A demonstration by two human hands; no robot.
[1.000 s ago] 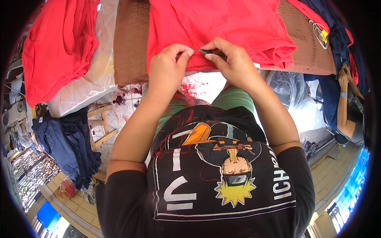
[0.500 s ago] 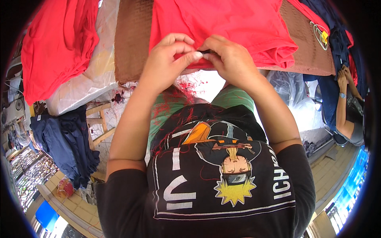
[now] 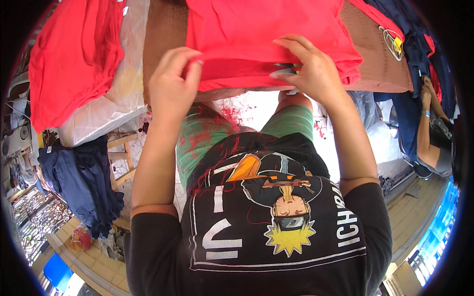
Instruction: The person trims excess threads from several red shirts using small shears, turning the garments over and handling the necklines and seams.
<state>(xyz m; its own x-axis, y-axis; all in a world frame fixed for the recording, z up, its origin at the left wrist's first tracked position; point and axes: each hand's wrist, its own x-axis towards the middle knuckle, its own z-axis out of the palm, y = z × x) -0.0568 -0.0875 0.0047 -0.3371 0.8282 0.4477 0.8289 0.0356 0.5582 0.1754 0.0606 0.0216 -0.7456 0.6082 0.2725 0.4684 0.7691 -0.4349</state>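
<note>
A red garment point(image 3: 266, 22) lies on the brown padded surface in front of me, its near edge folded into a band. My left hand point(image 3: 174, 74) is at the left end of this band, thumb and fingers bent together on the cloth. Over the band's right part is my right hand point(image 3: 312, 64), its index finger and thumb spread apart. What looks like a pair of small thread snips point(image 3: 296, 69), grey with a bit of yellow-green, sits in that hand, mostly hidden by the fingers.
The brown surface point(image 3: 165, 47) ends just before my knees. More red cloth point(image 3: 74, 64) hangs over a plastic-wrapped stack at left, above dark blue garments point(image 3: 81, 172). A white cord point(image 3: 392, 44) lies at right, near another person's arms point(image 3: 428, 108). Red threads cover my lap.
My hands have moved apart from their meeting point at the middle, left hand leftward and right hand rightward. The garment's near edge now shows as a straight band.
</note>
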